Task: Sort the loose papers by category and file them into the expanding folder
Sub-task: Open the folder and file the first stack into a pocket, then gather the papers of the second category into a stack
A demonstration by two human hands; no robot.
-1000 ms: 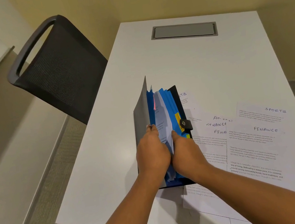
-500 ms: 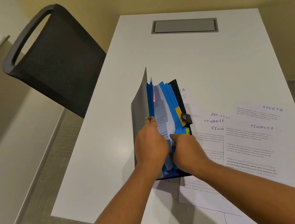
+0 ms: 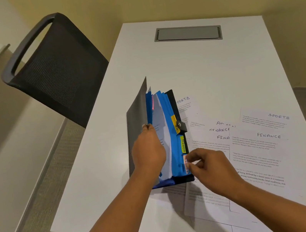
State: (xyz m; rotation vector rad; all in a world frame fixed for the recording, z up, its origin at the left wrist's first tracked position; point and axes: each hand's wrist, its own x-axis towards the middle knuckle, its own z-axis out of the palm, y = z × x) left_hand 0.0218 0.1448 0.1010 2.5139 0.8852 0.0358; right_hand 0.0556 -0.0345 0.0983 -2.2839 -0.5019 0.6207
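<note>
Plainly, the expanding folder [image 3: 168,133] stands open on the tabletop [image 3: 191,69], its long axis running away from the person. The left hand [image 3: 148,151] grips it by the grey front cover, spreading the pockets. The right hand [image 3: 209,165], fingers loosely curled, sits at the folder's near right corner by a pink tab [image 3: 185,163]; whether it pinches that tab I cannot tell. The loose papers [image 3: 259,150] lie fanned just right of the folder, nearer the right hand.

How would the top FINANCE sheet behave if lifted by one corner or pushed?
The FINANCE sheet looks like one thin page, so it would probably droop. Overlapping other loose papers, it likely slides easily when pushed, perhaps dragging them.
</note>
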